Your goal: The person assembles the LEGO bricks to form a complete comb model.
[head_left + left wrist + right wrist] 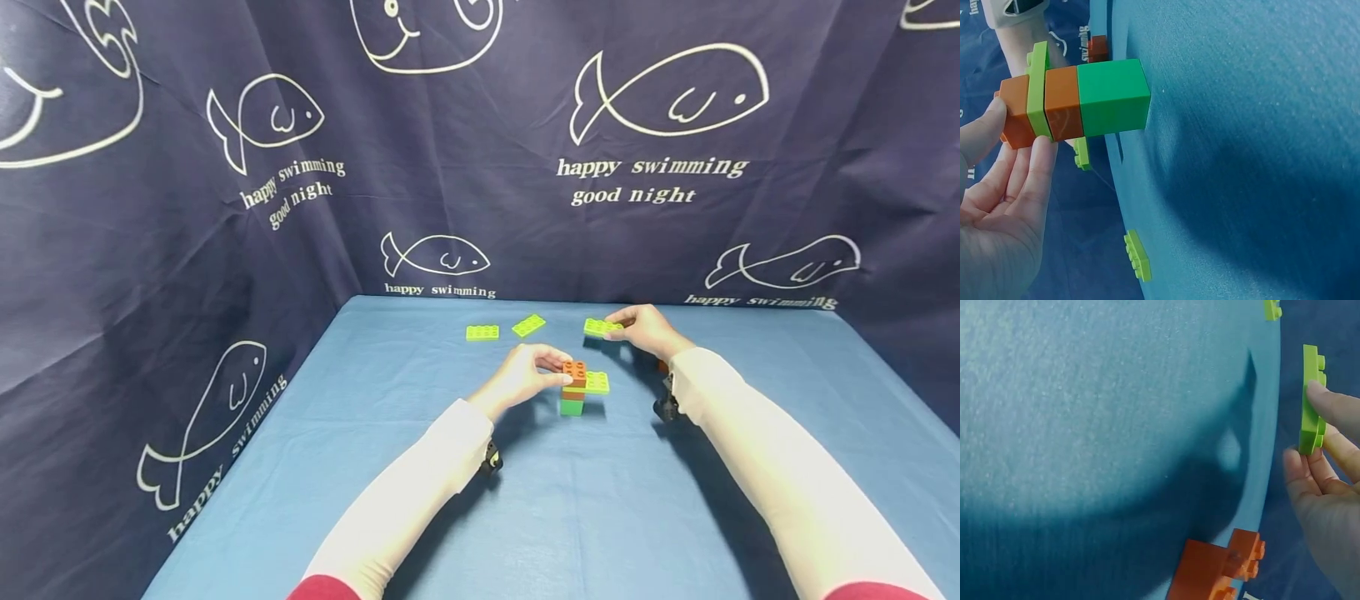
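Note:
My left hand (525, 372) pinches the top of a small brick stack between thumb and fingers. From the bottom up, the stack has a green brick (1115, 95), an orange brick (1063, 104), a lime green plate (597, 382) jutting out to the right, and another orange brick (574, 372) on top. Farther back, my right hand (647, 328) holds a separate lime green plate (1309, 403) by its end, thumb on one face and fingers opposite. That plate is raised above the blue cloth, studs showing.
Two more lime green plates lie at the back, one straight (482, 333) and one slanted (529, 325). Orange bricks (1200, 572) sit on the blue tablecloth (585, 517) beneath my right forearm, partly hidden in the head view. A dark printed curtain (517, 208) hangs behind the table.

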Action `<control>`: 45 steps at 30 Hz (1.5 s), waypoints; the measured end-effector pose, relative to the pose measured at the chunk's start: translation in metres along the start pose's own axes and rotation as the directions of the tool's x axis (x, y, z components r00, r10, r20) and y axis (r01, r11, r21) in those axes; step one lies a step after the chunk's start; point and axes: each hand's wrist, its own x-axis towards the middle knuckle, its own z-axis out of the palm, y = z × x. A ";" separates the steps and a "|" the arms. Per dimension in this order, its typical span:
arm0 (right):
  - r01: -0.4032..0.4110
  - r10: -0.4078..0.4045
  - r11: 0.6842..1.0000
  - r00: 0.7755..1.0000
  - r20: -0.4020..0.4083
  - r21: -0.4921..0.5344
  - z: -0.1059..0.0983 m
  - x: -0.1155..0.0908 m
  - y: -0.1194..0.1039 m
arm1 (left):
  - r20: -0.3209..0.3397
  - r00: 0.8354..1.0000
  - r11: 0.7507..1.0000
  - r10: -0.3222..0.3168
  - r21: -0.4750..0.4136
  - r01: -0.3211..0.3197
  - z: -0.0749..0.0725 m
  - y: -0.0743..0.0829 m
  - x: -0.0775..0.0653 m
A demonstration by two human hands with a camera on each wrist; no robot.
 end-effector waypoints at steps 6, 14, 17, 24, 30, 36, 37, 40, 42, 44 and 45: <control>0.019 -0.019 1.000 1.000 -0.013 0.017 -0.004 -0.005 -0.008 | -0.010 1.000 1.000 0.011 -0.004 -0.011 -0.001 0.001 -0.001; 0.033 -0.032 0.999 0.999 -0.026 0.028 -0.006 -0.014 -0.019 | -0.007 1.000 1.000 0.010 -0.008 -0.010 0.001 0.002 -0.002; 0.043 -0.043 0.998 0.999 -0.015 0.042 -0.007 -0.017 -0.024 | -0.005 1.000 1.000 0.009 -0.017 -0.010 0.001 0.001 -0.003; 0.060 -0.059 0.996 0.998 -0.013 0.062 -0.009 -0.024 -0.028 | -0.013 1.000 1.000 0.010 -0.011 -0.010 0.003 0.000 -0.003; 0.055 -0.054 0.996 0.998 -0.006 0.071 -0.014 -0.029 -0.033 | -0.017 1.000 0.999 0.011 -0.030 -0.011 0.005 -0.001 -0.003; 0.089 -0.089 0.994 0.996 -0.002 0.059 -0.016 -0.036 -0.042 | -0.021 0.999 0.998 0.024 -0.049 -0.025 0.004 -0.002 -0.005; 0.088 -0.088 0.994 0.996 -0.002 0.059 -0.016 -0.037 -0.044 | -0.023 0.999 0.998 0.023 -0.051 -0.025 0.004 -0.002 -0.005; 0.091 -0.092 0.994 0.996 0.001 0.065 -0.015 -0.041 -0.049 | -0.029 1.000 0.999 0.012 -0.050 -0.014 0.004 -0.002 -0.005; 0.091 -0.091 0.993 0.996 0.002 0.080 -0.015 -0.044 -0.050 | -0.030 1.000 0.999 0.000 -0.052 -0.002 0.005 -0.001 -0.005; 0.105 -0.105 0.991 0.994 -0.006 0.082 -0.017 -0.046 -0.052 | -0.032 0.999 0.999 -0.012 -0.053 0.010 0.005 0.000 -0.005; 0.111 -0.110 0.990 0.994 -0.010 0.085 -0.018 -0.047 -0.052 | -0.032 0.999 0.998 -0.017 -0.057 0.016 0.005 0.001 -0.005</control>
